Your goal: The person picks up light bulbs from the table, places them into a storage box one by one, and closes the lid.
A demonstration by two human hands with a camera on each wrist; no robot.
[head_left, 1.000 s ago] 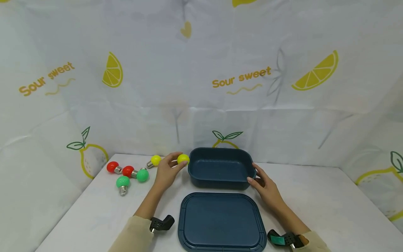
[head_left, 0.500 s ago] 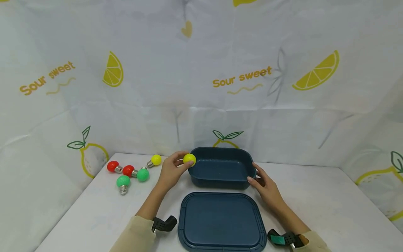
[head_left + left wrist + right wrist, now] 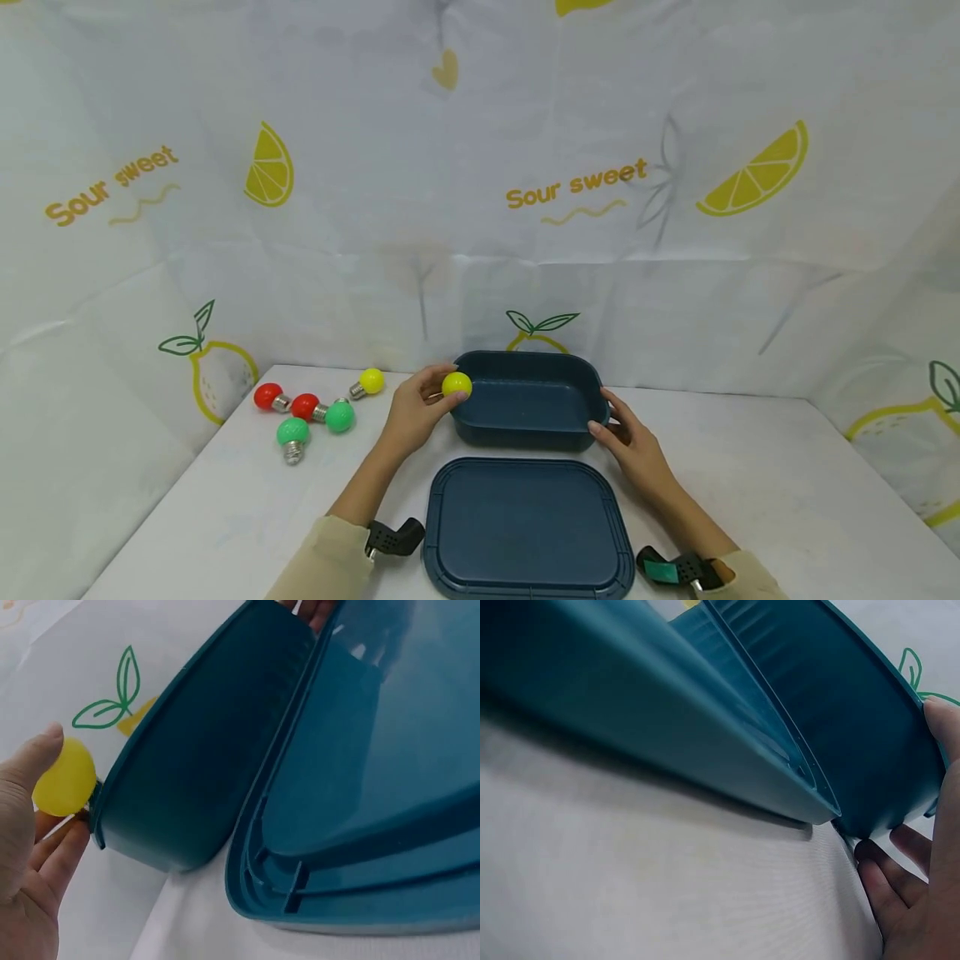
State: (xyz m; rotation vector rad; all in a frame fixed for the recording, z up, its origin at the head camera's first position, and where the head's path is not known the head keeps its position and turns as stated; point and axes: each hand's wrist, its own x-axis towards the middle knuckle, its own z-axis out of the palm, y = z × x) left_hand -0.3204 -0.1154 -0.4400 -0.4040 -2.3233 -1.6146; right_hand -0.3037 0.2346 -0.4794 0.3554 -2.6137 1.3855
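Observation:
My left hand [image 3: 411, 414] pinches a yellow light bulb [image 3: 457, 384] between thumb and fingers at the left rim of a dark blue box [image 3: 521, 438]. The bulb's metal base is hidden by the fingers in the head view. In the left wrist view, the bulb's round yellow globe [image 3: 66, 778] is beside the box's end, with fingertips touching or very near the rim. The box stands upright and lidless, and no bulb shows inside it. At its right end my right hand [image 3: 639, 454] grips the corner, thumb in front and fingers around the side.
A dark blue lid [image 3: 528, 529] lies flat in front of the box. To the left rest another yellow bulb [image 3: 371, 381], two red bulbs [image 3: 267, 397] and two green bulbs [image 3: 292, 432]. A lemon-printed white cloth [image 3: 360, 208] hangs behind the white table [image 3: 772, 467].
My left hand has carried the yellow bulb a short way right, from just outside the box to its left rim. The right hand, box and lid have stayed in place.

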